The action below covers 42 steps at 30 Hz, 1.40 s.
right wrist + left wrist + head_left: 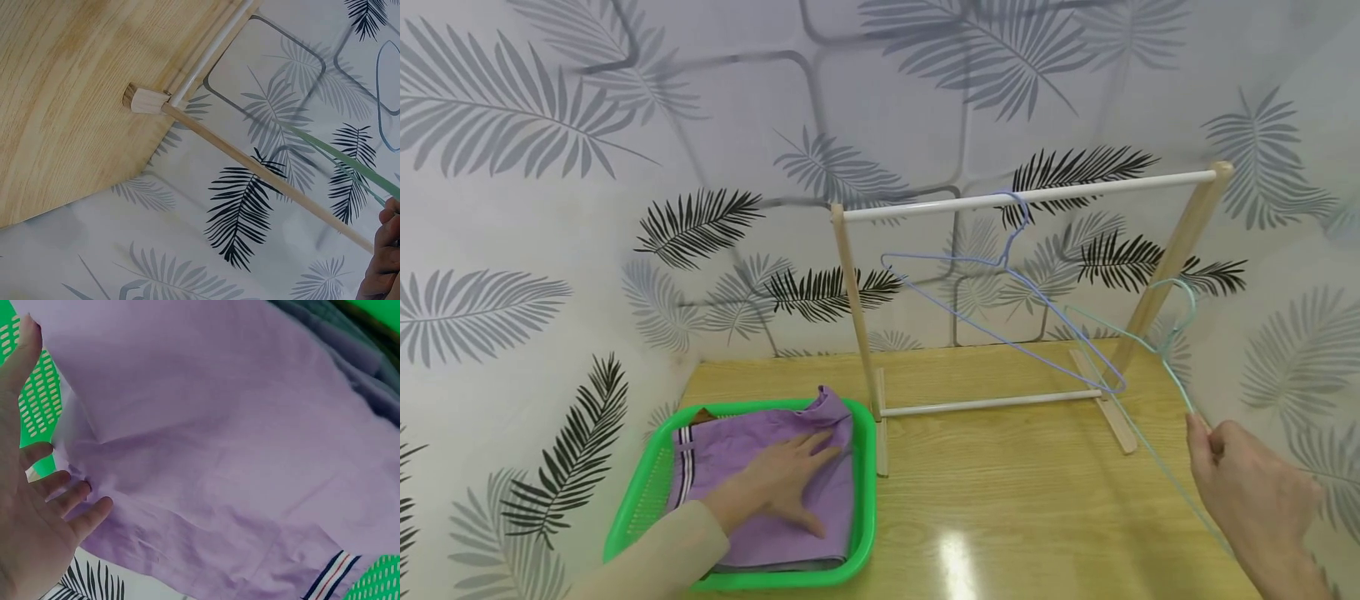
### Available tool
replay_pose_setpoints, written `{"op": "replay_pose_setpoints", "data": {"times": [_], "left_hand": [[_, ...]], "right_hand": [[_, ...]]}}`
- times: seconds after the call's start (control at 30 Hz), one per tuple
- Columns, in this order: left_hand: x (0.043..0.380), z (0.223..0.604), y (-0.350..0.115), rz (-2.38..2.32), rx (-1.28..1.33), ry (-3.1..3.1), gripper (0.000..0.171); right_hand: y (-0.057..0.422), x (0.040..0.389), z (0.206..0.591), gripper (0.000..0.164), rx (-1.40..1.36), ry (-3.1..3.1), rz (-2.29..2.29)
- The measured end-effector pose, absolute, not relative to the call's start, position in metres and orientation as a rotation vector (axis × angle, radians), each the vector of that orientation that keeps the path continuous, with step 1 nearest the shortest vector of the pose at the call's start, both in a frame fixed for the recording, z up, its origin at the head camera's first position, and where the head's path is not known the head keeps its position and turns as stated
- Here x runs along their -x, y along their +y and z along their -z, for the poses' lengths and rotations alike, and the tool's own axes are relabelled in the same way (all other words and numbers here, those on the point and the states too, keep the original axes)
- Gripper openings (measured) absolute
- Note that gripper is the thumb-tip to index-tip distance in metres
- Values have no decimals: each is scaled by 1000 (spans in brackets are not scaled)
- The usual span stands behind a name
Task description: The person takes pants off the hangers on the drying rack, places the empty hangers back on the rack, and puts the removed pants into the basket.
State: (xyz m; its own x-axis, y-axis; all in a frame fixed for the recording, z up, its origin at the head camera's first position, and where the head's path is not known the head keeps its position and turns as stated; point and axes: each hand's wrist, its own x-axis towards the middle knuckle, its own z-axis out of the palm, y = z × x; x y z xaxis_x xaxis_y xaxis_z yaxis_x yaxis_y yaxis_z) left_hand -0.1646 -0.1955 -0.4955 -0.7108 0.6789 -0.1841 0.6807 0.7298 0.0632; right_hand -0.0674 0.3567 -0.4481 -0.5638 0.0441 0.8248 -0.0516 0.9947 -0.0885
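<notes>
My left hand (782,483) lies with fingers spread on a folded purple garment (730,462) with a dark-and-white striped band. The garment fills most of a green plastic basket (867,517). In the left wrist view, the fingertips (94,515) touch the purple cloth near its edge. At the right, my right hand (1255,483) grips a light green clothes hanger (1177,383) by one sloping arm, its hook upward. Only part of the right hand's fingers (381,256) shows in the right wrist view. A blue-purple hanger (1004,260) hangs from the rack's top bar.
A wooden rack with a white top bar (925,207) and a white lower bar (985,406) stands at the back of the wooden table (1000,500). Leaf-patterned wall covering rises behind it. Darker cloth (356,350) shows beside the purple garment.
</notes>
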Motion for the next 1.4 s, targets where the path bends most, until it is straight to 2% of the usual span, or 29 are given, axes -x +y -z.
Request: {"op": "replay_pose_setpoints", "data": {"times": [0.27,0.6,0.9,1.17,1.4], "left_hand": [[168,507,-191,44,-1084,2712,130],[168,511,-184,119,-1083,2704,130],[167,515,-183,171,-1081,2690,130],[170,522,-179,230,-1032,2654,130],[171,527,-180,259,-1052,2665,131]], "right_hand": [[355,66,448,76,12,-2169,-120],[356,67,448,81,9,-2181,-117],[353,69,448,71,29,-2158,-139],[356,69,447,78,-17,-2178,-109],[357,69,446,77,-21,-2175,-112]]}}
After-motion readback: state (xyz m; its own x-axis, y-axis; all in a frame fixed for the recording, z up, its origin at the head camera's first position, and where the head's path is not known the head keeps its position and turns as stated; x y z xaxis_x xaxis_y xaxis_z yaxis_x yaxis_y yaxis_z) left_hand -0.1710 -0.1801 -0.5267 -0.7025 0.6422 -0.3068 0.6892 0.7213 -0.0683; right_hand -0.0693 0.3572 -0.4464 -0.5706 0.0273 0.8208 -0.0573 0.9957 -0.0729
